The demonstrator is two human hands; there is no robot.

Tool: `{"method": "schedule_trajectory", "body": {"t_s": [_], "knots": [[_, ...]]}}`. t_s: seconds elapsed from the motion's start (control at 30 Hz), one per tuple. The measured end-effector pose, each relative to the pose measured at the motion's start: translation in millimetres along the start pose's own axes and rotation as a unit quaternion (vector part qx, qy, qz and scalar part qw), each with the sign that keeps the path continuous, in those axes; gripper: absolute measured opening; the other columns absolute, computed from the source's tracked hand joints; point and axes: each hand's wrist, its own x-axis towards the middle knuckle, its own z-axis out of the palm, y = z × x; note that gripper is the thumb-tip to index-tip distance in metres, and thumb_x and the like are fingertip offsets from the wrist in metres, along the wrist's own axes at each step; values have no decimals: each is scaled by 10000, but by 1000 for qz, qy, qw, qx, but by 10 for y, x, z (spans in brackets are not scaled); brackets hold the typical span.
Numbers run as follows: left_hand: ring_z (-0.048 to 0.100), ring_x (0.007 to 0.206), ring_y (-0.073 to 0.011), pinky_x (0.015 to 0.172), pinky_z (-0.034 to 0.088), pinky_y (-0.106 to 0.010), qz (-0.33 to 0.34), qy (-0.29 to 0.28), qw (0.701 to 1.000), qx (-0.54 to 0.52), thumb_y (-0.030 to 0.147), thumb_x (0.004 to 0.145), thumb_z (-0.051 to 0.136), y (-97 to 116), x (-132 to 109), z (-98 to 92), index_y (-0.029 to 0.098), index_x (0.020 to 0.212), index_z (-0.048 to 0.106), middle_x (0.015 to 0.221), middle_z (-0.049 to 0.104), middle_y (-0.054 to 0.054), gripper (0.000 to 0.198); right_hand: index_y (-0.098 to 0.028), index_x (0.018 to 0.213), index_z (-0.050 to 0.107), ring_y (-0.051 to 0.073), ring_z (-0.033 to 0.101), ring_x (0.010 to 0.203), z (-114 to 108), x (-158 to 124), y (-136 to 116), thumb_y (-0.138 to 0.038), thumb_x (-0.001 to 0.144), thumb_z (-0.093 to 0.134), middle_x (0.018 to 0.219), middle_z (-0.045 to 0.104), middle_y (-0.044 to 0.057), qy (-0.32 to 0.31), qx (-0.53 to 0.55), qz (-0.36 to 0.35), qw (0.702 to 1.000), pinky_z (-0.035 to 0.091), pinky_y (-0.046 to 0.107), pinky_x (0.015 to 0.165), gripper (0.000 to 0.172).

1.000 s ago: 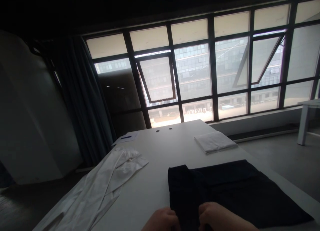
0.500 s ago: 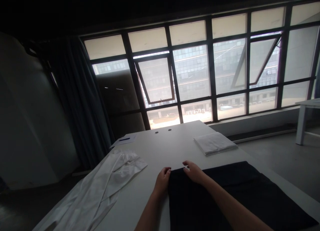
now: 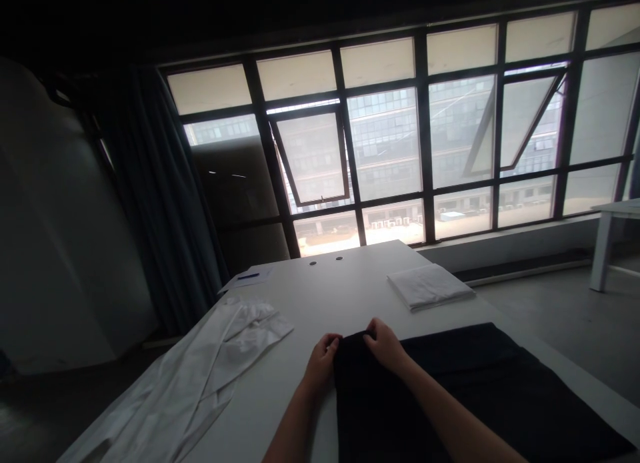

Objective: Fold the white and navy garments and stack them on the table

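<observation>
Left hand (image 3: 323, 364) and right hand (image 3: 385, 346) were both curled at the far end of a black garment (image 3: 425, 399), just apart from each other. Fingers and thumbs of each hand appeared to pinch the fabric at its top edge; the exact grip was hidden by the dark cloth. The garment lay flat on a white table (image 3: 345, 296), its near end running out of view and its wider part spreading to the right.

A white garment (image 3: 200, 363) lay crumpled lengthwise along the table's left side, well apart from the left hand. Beyond the hands, toward the right, sat a folded white cloth (image 3: 427, 286). A sheet of paper (image 3: 250, 279) with a blue pen (image 3: 249, 276) on it lay at the table's far left corner. Two small round holes (image 3: 325, 259) showed in the tabletop near its far edge. Behind the table stood a large framed window (image 3: 385, 143), with a dark curtain (image 3: 160, 196) at its left and a small white table (image 3: 607, 239) at right.
</observation>
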Motion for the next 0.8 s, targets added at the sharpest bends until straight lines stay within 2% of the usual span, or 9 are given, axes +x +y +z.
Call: {"method": "schedule_trajectory", "body": {"t_s": [0.1, 0.27, 0.37, 0.47, 0.53, 0.6, 0.67, 0.7, 0.8], "knots": [[661, 987, -241, 882, 468, -317, 3, 8, 999, 34, 681, 937, 402, 8, 0, -1, 194, 1091, 692, 1054, 743, -76, 587, -194, 1036, 639, 184, 668, 829, -24, 16, 3, -241, 942, 502, 883, 730, 53, 2, -19, 6, 1000, 433, 273, 742, 173], [641, 1036, -283, 963, 387, -385, -13, 29, 988, 151, 448, 947, 495, 4, 18, 117, 236, 949, 730, 968, 752, -67, 316, -207, 988, 663, 229, 694, 877, 6, -46, 62, -237, 940, 509, 923, 742, 95, -21, -95, 32, 995, 437, 312, 747, 164], [640, 1034, -285, 964, 378, -396, -13, 33, 979, 200, 361, 943, 516, 43, 3, 142, 233, 960, 727, 965, 749, -72, 247, -202, 1012, 658, 257, 709, 892, 77, -117, 99, -230, 965, 471, 952, 751, 126, -36, -141, 33, 989, 450, 336, 748, 194], [625, 1077, -271, 977, 383, -383, 11, 39, 973, 226, 268, 945, 493, 161, -54, 85, 211, 1028, 711, 1067, 721, -98, 241, -203, 1047, 642, 268, 718, 916, 137, -158, 106, -234, 999, 414, 978, 754, 137, -42, -170, 19, 984, 458, 348, 763, 235], [596, 1150, -266, 1023, 369, -384, 46, 32, 971, 232, 227, 956, 449, 278, -131, 50, 203, 1114, 693, 1174, 686, -119, 291, -209, 1057, 636, 264, 720, 922, 148, -159, 103, -246, 1012, 398, 986, 755, 129, -42, -181, 9, 983, 461, 344, 766, 245], [583, 1190, -254, 1066, 357, -374, 90, -3, 968, 232, 257, 970, 437, 398, -247, 72, 233, 1177, 686, 1240, 673, -105, 324, -213, 1061, 636, 252, 721, 918, 133, -145, 104, -260, 1017, 402, 982, 756, 116, -42, -188, 3, 981, 462, 331, 765, 243], [567, 1244, -265, 1110, 346, -375, 129, -58, 963, 231, 386, 942, 529, 493, -395, 174, 266, 1238, 684, 1320, 658, -85, 355, -213, 1052, 643, 238, 718, 909, 95, -126, 103, -266, 1013, 417, 969, 755, 103, -41, -193, 0, 980, 464, 318, 767, 235], [526, 1309, -288, 1149, 317, -396, 141, -87, 957, 236, 472, 902, 585, 526, -471, 249, 265, 1304, 659, 1398, 619, -87, 458, -210, 1049, 648, 233, 713, 920, 72, -121, 96, -265, 1010, 420, 978, 752, 102, -37, -196, 0, 980, 466, 316, 778, 237], [177, 1535, -344, 1257, 50, -511, 129, -151, 938, 285, 683, 870, 517, 587, -651, 480, 174, 1575, 351, 1658, 277, -112, 884, -183, 1055, 663, 253, 665, 1056, 26, -151, 30, -257, 1010, 385, 1089, 721, 142, -13, -206, -4, 979, 454, 349, 892, 291]]}}
